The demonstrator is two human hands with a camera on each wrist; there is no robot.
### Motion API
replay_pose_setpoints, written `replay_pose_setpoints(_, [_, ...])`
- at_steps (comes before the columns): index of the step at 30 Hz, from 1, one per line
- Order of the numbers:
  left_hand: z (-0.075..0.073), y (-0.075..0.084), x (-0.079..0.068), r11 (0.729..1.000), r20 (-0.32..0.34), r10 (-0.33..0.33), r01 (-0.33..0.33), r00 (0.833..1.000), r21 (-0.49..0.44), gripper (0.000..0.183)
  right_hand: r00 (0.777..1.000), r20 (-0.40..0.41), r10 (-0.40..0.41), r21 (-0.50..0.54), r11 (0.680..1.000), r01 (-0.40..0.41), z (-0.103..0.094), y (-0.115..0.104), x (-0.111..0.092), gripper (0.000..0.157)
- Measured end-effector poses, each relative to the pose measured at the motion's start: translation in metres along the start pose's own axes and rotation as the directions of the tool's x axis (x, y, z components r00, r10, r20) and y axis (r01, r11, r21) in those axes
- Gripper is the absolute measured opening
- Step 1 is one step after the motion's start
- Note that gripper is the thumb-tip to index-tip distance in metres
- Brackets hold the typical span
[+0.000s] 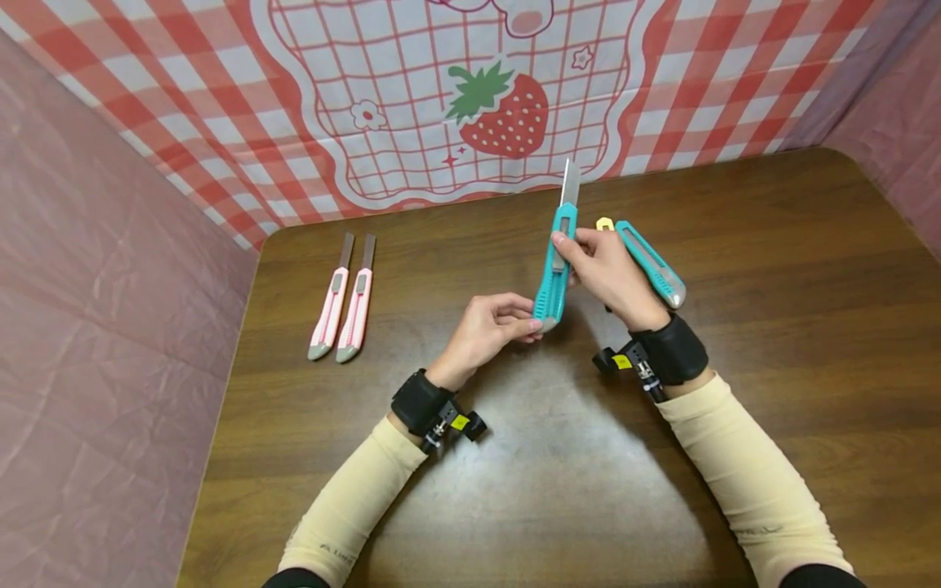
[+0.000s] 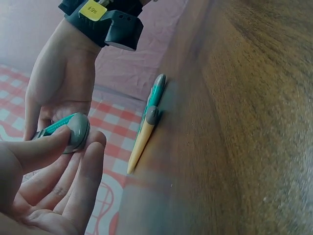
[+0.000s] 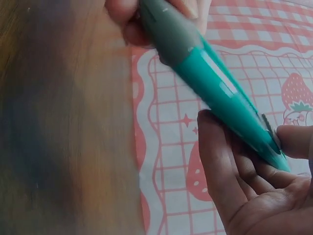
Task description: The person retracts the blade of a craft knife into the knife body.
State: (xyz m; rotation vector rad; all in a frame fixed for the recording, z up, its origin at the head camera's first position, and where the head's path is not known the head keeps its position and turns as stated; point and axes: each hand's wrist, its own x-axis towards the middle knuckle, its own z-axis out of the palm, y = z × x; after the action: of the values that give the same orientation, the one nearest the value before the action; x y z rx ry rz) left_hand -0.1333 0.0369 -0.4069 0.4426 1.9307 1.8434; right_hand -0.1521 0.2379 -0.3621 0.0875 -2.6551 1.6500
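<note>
Both hands (image 1: 485, 331) (image 1: 613, 271) pinch a teal plastic cutter (image 1: 551, 286), blade (image 1: 571, 181) out like two pink plastic cutters (image 1: 331, 310) (image 1: 358, 310); a yellow cutter (image 2: 141, 142) and teal twin (image 1: 650, 261) apparently remain.

lettering on sleeves and wrist label

left sleeve (image 1: 360, 506): dark print, first letter apparently a, remainder unreadable. right sleeve (image 1: 750, 474): dark print, too small to read. yellow label (image 2: 93, 10) on the right wrist device (image 2: 123, 30): dark characters, blurred.

Gap btwn pink cutters (image 1: 356, 314) & L hand (image 1: 483, 329), lying teal cutter (image 1: 652, 263) blocks R, cloth (image 1: 698, 106) behind
</note>
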Motion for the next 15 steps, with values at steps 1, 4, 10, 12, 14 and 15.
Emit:
replay_pose_setpoints(1, [0.0003, 0.0002, 0.0002, 1.0, -0.006, -0.002, 0.002, 1.0, 0.008, 0.023, 1.0, 0.012, 0.013, 0.018, 1.0, -0.013, -0.0003, -0.0001, 0.0001, 0.043])
replay_pose_setpoints(4, [0.001, 0.0009, 0.0007, 1.0, -0.03, -0.006, 0.007, 1.0, 0.029, 0.025, 0.998, 0.045, 0.038, 0.064, 0.997, -0.041, -0.0016, 0.0004, 0.0005, 0.046])
replay_pose_setpoints(10, [0.001, 0.0014, 0.0001, 0.999, -0.06, -0.001, 0.003, 0.998, 0.033, 0.027, 0.995, 0.081, 0.05, 0.047, 0.997, -0.054, -0.0023, 0.0024, -0.0003, 0.051])
replay_pose_setpoints(12, [0.0006, 0.0013, -0.0002, 1.0, -0.063, 0.001, 0.001, 0.998, 0.031, 0.028, 0.995, 0.087, 0.051, 0.037, 0.998, -0.055, -0.0018, 0.0026, -0.0008, 0.051])
replay_pose_setpoints(14, [0.0001, 0.001, -0.0004, 0.999, -0.065, 0.003, -0.001, 0.998, 0.035, 0.028, 0.995, 0.09, 0.05, 0.037, 0.998, -0.053, -0.0016, 0.002, -0.0014, 0.05])
replay_pose_setpoints(15, [-0.0001, 0.0009, -0.0004, 0.999, -0.066, 0.004, -0.001, 0.998, 0.037, 0.028, 0.995, 0.093, 0.048, 0.041, 0.998, -0.052, -0.0016, 0.0015, -0.0015, 0.05])
